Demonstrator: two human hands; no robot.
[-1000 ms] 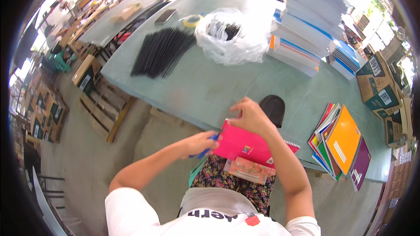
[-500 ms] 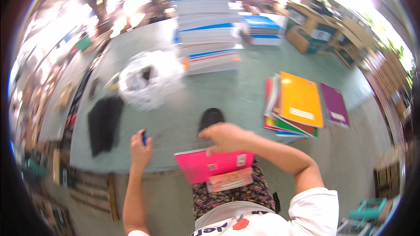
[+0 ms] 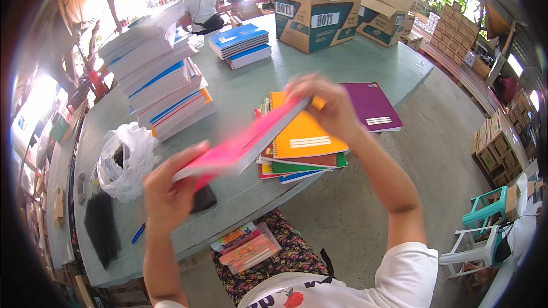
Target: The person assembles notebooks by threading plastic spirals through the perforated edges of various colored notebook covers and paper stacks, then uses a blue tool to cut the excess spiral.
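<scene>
A pink notebook (image 3: 245, 140) is held up and tilted between my two hands, blurred by motion. My left hand (image 3: 171, 191) grips its lower left end, thumb on top. My right hand (image 3: 325, 105) grips its upper right end over a stack of spiral notebooks, a yellow notebook (image 3: 305, 134) on top. Beside that stack lies a purple notebook (image 3: 371, 107). A blue pen (image 3: 138, 234) lies on the table near my left forearm. Partly hidden below my left hand is a small black object (image 3: 204, 198). Flat colourful packs (image 3: 251, 246) rest on my lap.
A tall stack of books (image 3: 165, 88) leans at the left, with a smaller blue-covered stack (image 3: 240, 45) behind it. A plastic bag (image 3: 125, 162) and a black bristly bundle (image 3: 101, 228) lie left. Cardboard boxes (image 3: 314, 23) stand at the table's far side. A person (image 3: 201, 8) sits beyond.
The pink notebook has risen from my lap and moved up over the table, now in both hands. The blue pen has left my left hand and lies on the table. My view has turned right.
</scene>
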